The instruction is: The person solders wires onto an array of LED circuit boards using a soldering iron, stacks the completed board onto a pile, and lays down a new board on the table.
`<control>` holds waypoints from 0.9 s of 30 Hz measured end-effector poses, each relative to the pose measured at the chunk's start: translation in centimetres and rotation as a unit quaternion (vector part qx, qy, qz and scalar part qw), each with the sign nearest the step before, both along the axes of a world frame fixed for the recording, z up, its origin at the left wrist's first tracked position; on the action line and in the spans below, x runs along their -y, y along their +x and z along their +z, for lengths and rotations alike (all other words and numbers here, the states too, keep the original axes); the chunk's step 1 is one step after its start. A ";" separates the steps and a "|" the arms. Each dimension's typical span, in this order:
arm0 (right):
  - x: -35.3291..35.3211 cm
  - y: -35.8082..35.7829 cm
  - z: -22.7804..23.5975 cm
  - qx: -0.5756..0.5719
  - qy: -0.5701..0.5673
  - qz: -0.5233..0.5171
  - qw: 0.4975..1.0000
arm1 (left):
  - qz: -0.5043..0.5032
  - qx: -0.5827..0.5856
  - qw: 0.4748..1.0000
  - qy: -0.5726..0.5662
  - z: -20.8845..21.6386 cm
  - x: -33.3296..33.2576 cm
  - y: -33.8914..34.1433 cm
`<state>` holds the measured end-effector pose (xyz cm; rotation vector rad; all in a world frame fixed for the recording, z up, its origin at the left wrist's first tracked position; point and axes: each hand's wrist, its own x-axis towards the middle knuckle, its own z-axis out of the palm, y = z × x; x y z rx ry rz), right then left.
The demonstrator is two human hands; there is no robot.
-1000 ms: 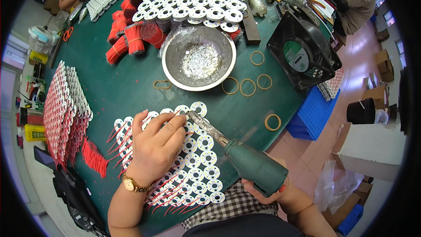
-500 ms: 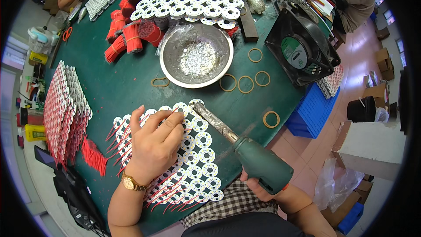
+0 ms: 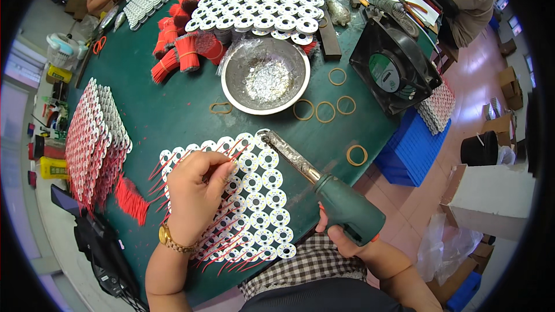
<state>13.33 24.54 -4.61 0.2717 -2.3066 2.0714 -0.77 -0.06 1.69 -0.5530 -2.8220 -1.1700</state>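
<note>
A sheet of round white circuit boards (image 3: 255,201) lies on the green table in front of me, with thin red wires on its left and lower parts. My left hand (image 3: 196,193) is over the sheet, thumb and forefinger pinched on a red wire (image 3: 239,153) near its upper part. My right hand (image 3: 344,241) grips a green soldering gun (image 3: 351,208) by its handle, partly hidden behind the tool. Its stained metal barrel points up and left, with the tip at the sheet's top right board. A loose bunch of red wires (image 3: 132,199) lies left of the sheet.
Beyond the sheet stands a metal bowl (image 3: 266,107) with silvery bits. Behind it are stacked board sheets (image 3: 263,8) and bundled red wires (image 3: 187,52). A black fan (image 3: 393,63) and rubber bands (image 3: 356,155) are right; wired sheets (image 3: 95,144) stand left. Two people sit across the table.
My left hand has gone from spread fingers over the boards to a pinch on a red wire. The soldering gun has shifted very little. The whole view has moved slightly.
</note>
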 end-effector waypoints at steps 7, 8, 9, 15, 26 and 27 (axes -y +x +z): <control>0.0 0.4 0.3 0.029 -0.010 -0.032 0.999 | 0.029 0.081 0.996 0.029 -1.3 0.0 0.1; -0.1 0.5 0.4 0.025 0.013 -0.024 0.999 | 0.030 0.073 0.996 0.031 -1.4 -0.1 0.1; -0.2 0.5 0.7 0.026 0.013 -0.022 0.999 | 0.028 0.060 0.998 0.006 -1.5 -0.1 0.0; 0.4 0.1 1.6 -0.054 0.094 0.001 0.994 | 0.022 0.047 0.998 -0.029 -1.7 -0.3 0.0; 0.8 0.0 2.3 0.009 0.093 -0.004 0.996 | 0.019 0.037 0.998 -0.037 -1.7 -0.4 0.1; 0.8 -0.1 2.4 0.009 0.093 -0.004 0.996 | 0.018 0.034 0.999 -0.035 -1.7 -0.3 0.1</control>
